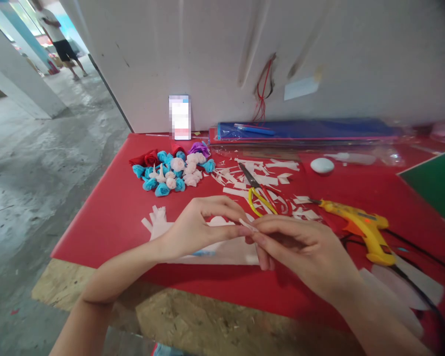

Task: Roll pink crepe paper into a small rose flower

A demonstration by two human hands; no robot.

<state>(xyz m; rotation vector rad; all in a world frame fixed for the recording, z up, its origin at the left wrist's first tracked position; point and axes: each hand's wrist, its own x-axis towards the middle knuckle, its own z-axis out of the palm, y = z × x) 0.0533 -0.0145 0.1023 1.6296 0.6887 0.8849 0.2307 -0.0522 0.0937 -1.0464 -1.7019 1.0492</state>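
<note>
Both hands meet above the red table near its front. My left hand (203, 225) pinches a small white paper strip (248, 226) between thumb and fingers. From the other side, my right hand (300, 244) holds the same strip, fingertips touching those of the left. Beneath them lies a pale sheet of paper (222, 252), partly hidden by the hands. Just beyond are scissors (259, 194) with yellow and red handles, among white paper scraps (270, 178). A yellow glue gun (367, 227) lies to the right. Several blue and pale pink paper roses (170, 173) are grouped at the left.
A phone (180, 117) leans against the white wall behind the table (96, 198). Blue wrapped sheets (311, 131) with a pen lie along the back. A white egg-shaped object (322, 165) and green board (437, 188) are at right. A person (57, 37) stands far left.
</note>
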